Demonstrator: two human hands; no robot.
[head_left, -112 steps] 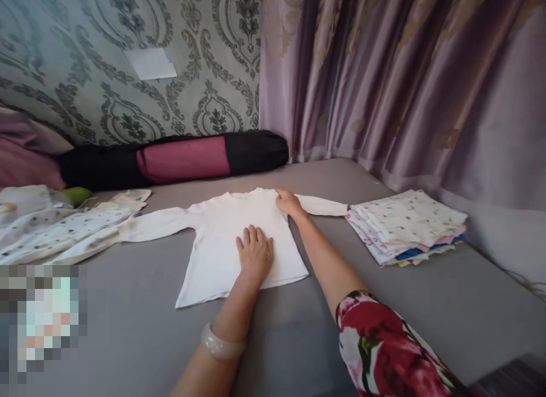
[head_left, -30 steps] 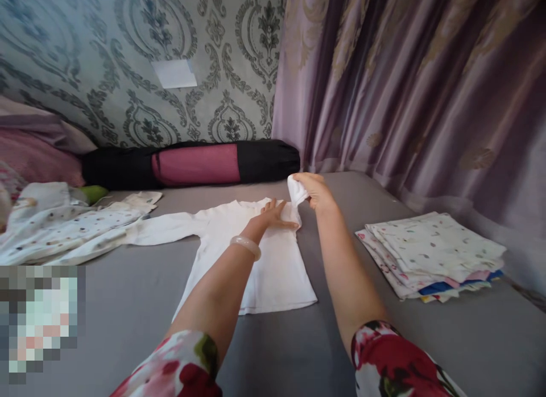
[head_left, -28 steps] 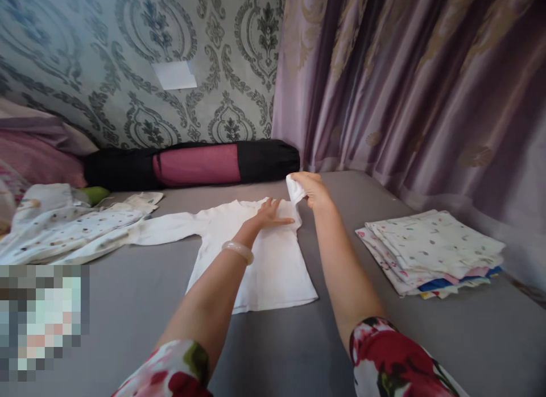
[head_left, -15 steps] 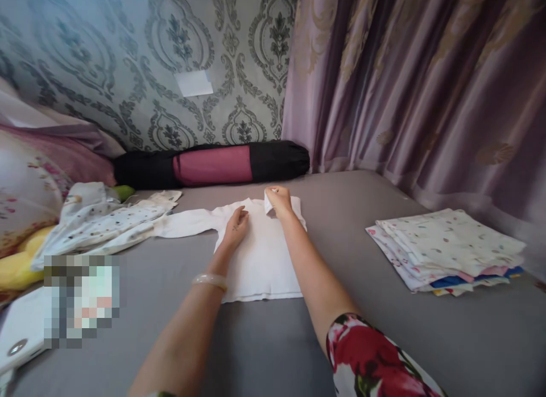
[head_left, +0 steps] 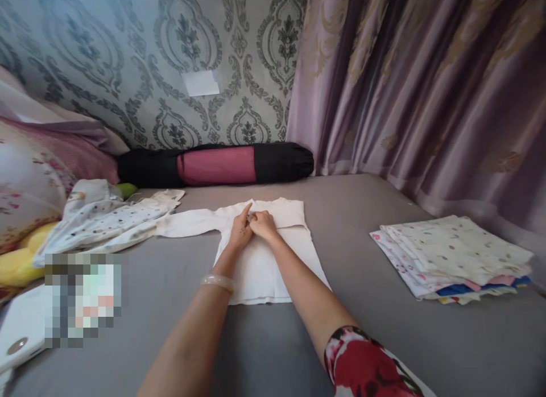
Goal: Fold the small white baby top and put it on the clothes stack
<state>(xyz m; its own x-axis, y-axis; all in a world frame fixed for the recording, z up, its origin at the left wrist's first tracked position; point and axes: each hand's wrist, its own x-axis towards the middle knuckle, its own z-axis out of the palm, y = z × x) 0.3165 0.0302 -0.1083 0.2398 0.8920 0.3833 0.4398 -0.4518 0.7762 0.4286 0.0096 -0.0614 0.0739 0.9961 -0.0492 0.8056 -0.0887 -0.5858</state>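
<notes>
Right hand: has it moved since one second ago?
Yes, leftward. The right hand was mostly to the right of the long roll; now it sits left of the roll's right end, over the white shirt.

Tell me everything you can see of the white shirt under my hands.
The white shirt looks like thin cloth and lies on the gray sheet, hem toward you. The sleeve on your left reaches to the dotted clothes; the one on your right is folded across its front. Your left hand and right hand meet on its upper half; whether they grip cloth is hidden.
</notes>
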